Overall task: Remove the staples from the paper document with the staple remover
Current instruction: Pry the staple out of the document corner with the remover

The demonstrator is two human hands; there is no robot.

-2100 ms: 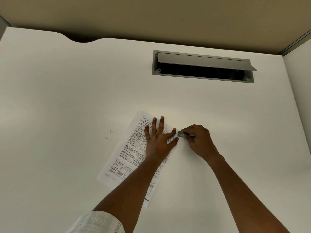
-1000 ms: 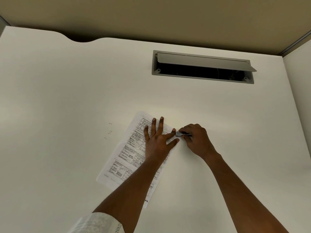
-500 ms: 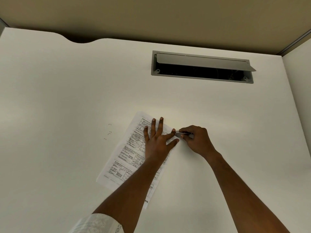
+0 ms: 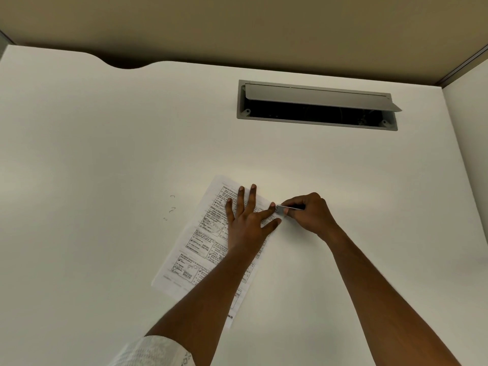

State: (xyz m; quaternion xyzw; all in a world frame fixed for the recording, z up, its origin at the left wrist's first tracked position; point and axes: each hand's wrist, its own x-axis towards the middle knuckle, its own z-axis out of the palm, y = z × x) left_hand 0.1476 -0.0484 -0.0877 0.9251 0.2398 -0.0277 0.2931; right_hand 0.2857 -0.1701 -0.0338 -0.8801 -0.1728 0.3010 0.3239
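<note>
Left hand [image 4: 245, 220]: spread wide and flat on the paper document [image 4: 200, 249], index finger and thumb splayed toward its right edge; placed as it was 2 s ago.
Right hand [image 4: 309, 212]: closed around the staple remover [image 4: 286, 208], gripping it just beside the right edge of the sheet.
Staple remover: metal tip at the paper's upper right edge, touching or nearly touching the left index fingertip; over the last 2 s it has crept slightly inward toward the sheet.
Paper document: lies tilted on the white surface [image 4: 105, 128], pinned under the left palm, unmoved.
Pulled staples [image 4: 170, 208]: 3 small bent pieces lie loose on the surface, left of the sheet, same as before.
Staple in hand: too small to see; whether it is already lifted cannot be told.
Meaning: the small inward shift suggests the tip is being worked under another staple, so prying is likely underway, not finished.
Cable hatch [image 4: 317, 105]: open at the far side, well apart from the work.
</note>
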